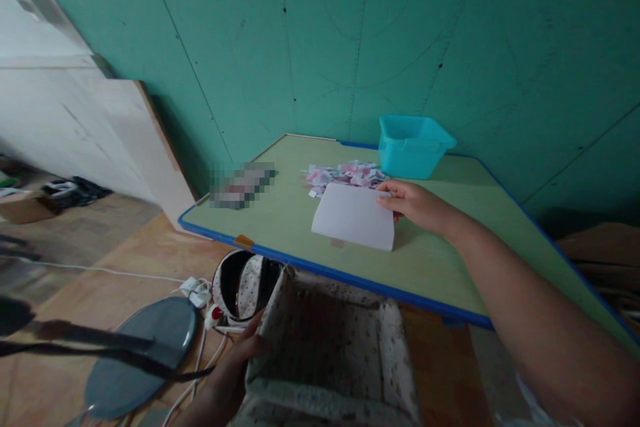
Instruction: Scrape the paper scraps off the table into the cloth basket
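My right hand (407, 203) pinches the right edge of a sheet of white paper (353, 217), thumb on top, held over the green table (250, 230). Just behind the paper lies a heap of small pink and white paper scraps (345, 175). Low in the view my left hand (233, 363) grips the left side of a whitish bin (330, 400) spotted with dark marks. It stands open at the table's front edge, its inside in shadow. Some of the left fingers are hidden or dim.
A turquoise plastic basket (415, 150) sits at the table's back. A blurred-out object (243, 185) lies on the left. On the floor are a round grey stand base (143, 353), white cables with a power strip (195, 290), and an open spotted bag (247, 287). A green wall (240, 40) rises behind.
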The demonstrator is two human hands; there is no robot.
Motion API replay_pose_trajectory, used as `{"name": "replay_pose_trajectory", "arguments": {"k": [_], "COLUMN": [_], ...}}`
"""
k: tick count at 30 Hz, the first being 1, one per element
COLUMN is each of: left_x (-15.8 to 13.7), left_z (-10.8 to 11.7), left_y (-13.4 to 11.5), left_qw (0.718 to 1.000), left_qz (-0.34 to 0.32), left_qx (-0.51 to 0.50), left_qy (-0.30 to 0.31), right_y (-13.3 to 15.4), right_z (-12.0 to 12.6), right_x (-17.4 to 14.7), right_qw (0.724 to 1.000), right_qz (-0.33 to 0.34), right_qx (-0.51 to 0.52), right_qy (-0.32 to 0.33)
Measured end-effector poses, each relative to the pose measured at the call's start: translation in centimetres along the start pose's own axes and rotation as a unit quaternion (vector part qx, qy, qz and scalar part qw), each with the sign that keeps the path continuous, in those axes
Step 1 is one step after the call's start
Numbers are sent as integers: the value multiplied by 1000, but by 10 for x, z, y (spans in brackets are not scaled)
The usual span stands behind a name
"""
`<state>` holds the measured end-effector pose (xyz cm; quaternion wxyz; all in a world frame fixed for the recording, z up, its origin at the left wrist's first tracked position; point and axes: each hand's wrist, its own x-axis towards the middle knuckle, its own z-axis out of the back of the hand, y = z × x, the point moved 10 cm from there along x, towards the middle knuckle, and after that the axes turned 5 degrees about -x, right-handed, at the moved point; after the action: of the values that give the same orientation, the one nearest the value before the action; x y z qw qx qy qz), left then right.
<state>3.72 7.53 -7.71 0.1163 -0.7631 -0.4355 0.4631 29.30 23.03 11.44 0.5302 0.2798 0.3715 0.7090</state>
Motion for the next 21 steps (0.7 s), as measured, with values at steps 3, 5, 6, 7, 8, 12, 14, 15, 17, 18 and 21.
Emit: {"name": "replay_pose_trajectory", "arguments": {"k": [3,5,6,7,8,12,14,15,17,18,21], "left_x": [1,0,0,0,0,2,1,0,-2,-3,-2], "left_z": [0,-2,-2,-2,-1,7,6,4,2,0,-2], "left_y": [1,1,1,1,2,2,0,-1,-1,-1,-1], "left_qw": [1000,1000,1000,1000,1000,1000,1000,1000,1000,1000,1000], "left_qz": [3,3,4,5,5,-3,-9,-11,-6,-4,-4], "left_qx": [-22,-24,-21,-16,-12,-11,3,10,16,15,13], "left_qy": [3,11,14,14,12,-17,-14,-12,-11,-11,-4], "right_y": [3,5,6,6,5,-4,-7,-7,-7,-6,-1], "right_z": [9,17,18,18,17,2,-6,-8,-12,-13,-16], "right_x": [-3,-6,-8,-9,-10,-11,-10,-9,-6,-5,-3], "right_qw": [999,997,997,998,998,997,995,995,996,997,999], "right_qz": [-15,-17,-17,-17,-20,-31,-26,-22,-15,-12,2], "right_qx": [40,57,59,59,56,23,8,5,3,2,-6], "right_qy": [-27,-40,-35,-22,-4,73,93,96,86,78,50]}}
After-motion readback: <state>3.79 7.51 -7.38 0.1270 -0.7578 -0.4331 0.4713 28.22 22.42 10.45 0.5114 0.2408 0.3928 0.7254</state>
